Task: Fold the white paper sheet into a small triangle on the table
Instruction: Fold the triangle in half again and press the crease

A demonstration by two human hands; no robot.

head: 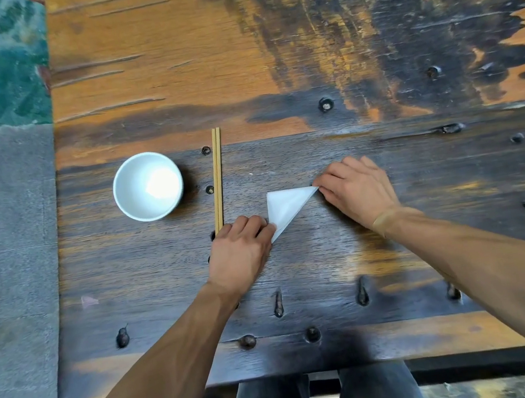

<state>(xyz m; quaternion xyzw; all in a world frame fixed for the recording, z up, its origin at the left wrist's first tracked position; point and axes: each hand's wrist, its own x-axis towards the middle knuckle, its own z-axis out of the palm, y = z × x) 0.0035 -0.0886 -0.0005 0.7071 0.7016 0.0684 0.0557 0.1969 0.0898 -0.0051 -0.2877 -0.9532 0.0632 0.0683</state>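
Observation:
The white paper sheet (pixel 285 208) lies flat on the dark wooden table (pixel 333 256), folded into a small triangle. My left hand (pixel 243 249) rests at the triangle's lower left corner, fingertips curled down and pressing the paper's edge. My right hand (pixel 358 190) sits at the triangle's upper right tip, fingers pinching or pressing that point against the wood. Part of the lower corner is hidden under my left fingers.
A white bowl (pixel 147 186) stands to the left of the paper. A pair of wooden chopsticks (pixel 217 180) lies between the bowl and my left hand, pointing away from me. The table's left edge drops to a grey stone floor (pixel 6 276).

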